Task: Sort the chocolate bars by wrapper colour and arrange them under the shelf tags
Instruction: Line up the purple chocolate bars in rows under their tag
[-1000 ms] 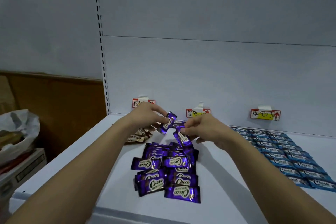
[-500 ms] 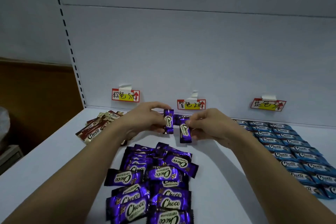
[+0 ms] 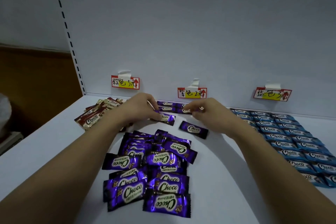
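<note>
With the blue bars [image 3: 291,143] lined up at 3 o'clock and the brown bars [image 3: 94,116] heaped at 9, my left hand [image 3: 140,109] pinches one purple bar [image 3: 166,117] and my right hand [image 3: 207,112] another into the row under the middle tag [image 3: 192,93], while the purple pile [image 3: 152,167] at 6 waits.

dim, bluish light throughout. pale back panel [image 3: 181,32] rising behind a white shelf surface [image 3: 45,151], with a slotted upright [image 3: 68,34] at left. beyond it, brown wood panelling [image 3: 36,74] under a grey wall [image 3: 27,5]; possibly a plastic bag [image 3: 4,109] at far left.
</note>
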